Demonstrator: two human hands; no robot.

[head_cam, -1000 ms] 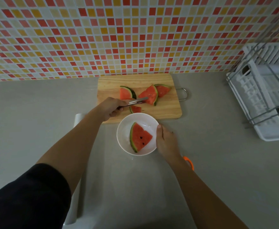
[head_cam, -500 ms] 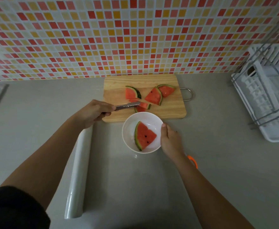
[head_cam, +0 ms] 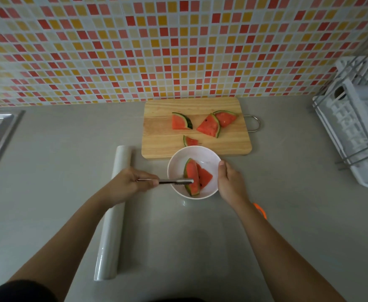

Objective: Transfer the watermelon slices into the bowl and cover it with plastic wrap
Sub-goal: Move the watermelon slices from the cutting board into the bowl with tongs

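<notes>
Obs: left hand (head_cam: 130, 184) fingers clamped round tongs (head_cam: 174, 182); tips pinched on slice (head_cam: 191, 177) standing on edge in bowl (head_cam: 204, 156), against second slice (head_cam: 206, 177). Right hand (head_cam: 231, 184) cupped bowl wall, thumb on rim; judged to steady it against tong push. Four slices (head_cam: 210, 126) remained on board (head_cam: 163, 149), just behind bowl: short carry. Wrap roll (head_cam: 113, 214) lay by left arm, ready for covering.

A red, orange and cream mosaic wall (head_cam: 178, 40) backs a grey counter (head_cam: 287, 214), with a white dish rack (head_cam: 353, 136) at right.
</notes>
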